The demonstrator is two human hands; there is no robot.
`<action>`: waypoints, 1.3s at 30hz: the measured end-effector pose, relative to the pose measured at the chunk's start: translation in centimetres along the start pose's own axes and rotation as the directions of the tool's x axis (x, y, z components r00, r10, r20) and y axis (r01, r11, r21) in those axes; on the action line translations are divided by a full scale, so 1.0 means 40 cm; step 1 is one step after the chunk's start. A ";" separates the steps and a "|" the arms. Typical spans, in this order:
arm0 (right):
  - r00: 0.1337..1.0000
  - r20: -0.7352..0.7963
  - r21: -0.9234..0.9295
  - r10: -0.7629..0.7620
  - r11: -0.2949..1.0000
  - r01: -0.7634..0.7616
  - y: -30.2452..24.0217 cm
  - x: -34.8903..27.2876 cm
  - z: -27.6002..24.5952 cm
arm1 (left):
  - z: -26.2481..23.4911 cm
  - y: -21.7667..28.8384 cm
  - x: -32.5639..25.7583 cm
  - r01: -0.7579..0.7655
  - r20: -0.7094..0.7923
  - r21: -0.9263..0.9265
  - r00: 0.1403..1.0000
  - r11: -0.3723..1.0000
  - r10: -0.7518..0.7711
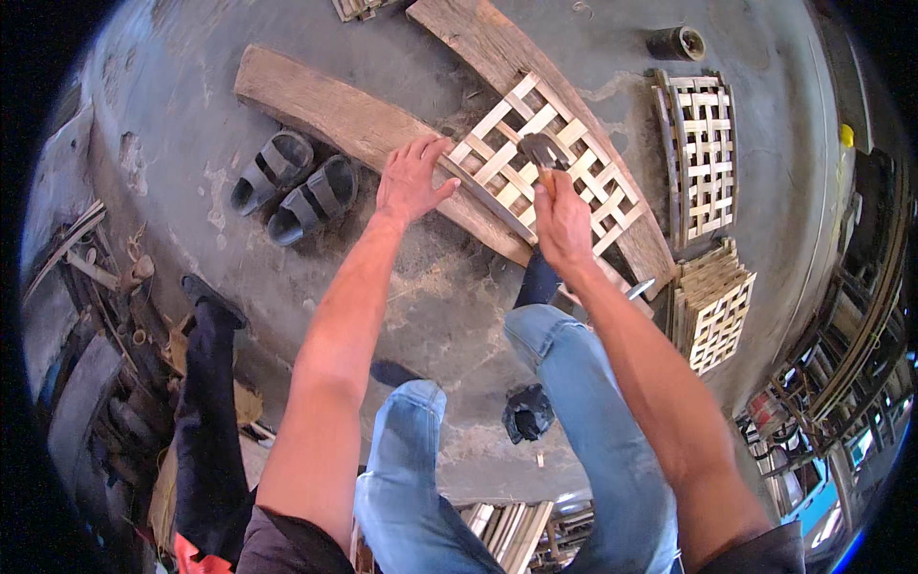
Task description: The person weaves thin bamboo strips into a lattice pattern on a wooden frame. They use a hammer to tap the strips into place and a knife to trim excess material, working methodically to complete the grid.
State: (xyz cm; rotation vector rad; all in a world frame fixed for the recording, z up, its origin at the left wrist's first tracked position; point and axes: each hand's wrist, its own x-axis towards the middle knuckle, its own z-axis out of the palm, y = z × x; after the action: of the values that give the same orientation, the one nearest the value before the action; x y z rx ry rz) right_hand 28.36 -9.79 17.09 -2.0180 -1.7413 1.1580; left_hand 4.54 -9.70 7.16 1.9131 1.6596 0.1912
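A woven lattice panel of pale wood strips (612, 177) lies across two thick wooden planks, the left plank (330, 105) and the right plank (626, 244). My right hand (566, 225) is closed round the handle of a hammer (543, 150), whose dark head is over the middle of the lattice. Fingers stretched and thumb apart, my left hand (414, 179) is at the lattice's left edge, over the left plank. Whether it presses on the panel or on the plank, I cannot tell.
Finished-looking lattice panels (706, 158) and a stack of more (717, 316) are to the right. A dark cylinder (677, 43) lies beyond. Sandals (298, 187) are at left, a black plastic bag (528, 413) between my legs. Another person's dark-trousered leg (206, 402) shows at left.
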 end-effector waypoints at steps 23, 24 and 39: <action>0.724 -0.644 0.271 0.249 0.958 -0.089 0.163 -0.253 0.526 | 0.118 -0.039 0.136 -0.350 0.138 0.185 0.934 0.918 0.329; 0.739 -0.615 0.324 0.276 0.943 -0.083 0.157 -0.250 0.527 | 0.121 -0.044 0.140 -0.358 0.113 0.196 0.933 0.913 0.342; 0.680 -0.720 0.204 0.139 0.979 0.016 0.178 -0.253 0.541 | 0.120 -0.033 0.134 -0.351 0.125 0.167 0.934 0.921 0.334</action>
State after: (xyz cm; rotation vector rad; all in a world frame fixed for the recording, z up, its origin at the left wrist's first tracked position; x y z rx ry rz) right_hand 18.94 -27.60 2.43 -2.0130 -1.0983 0.3737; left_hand 6.83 -6.24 1.14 2.3119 1.3080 0.0821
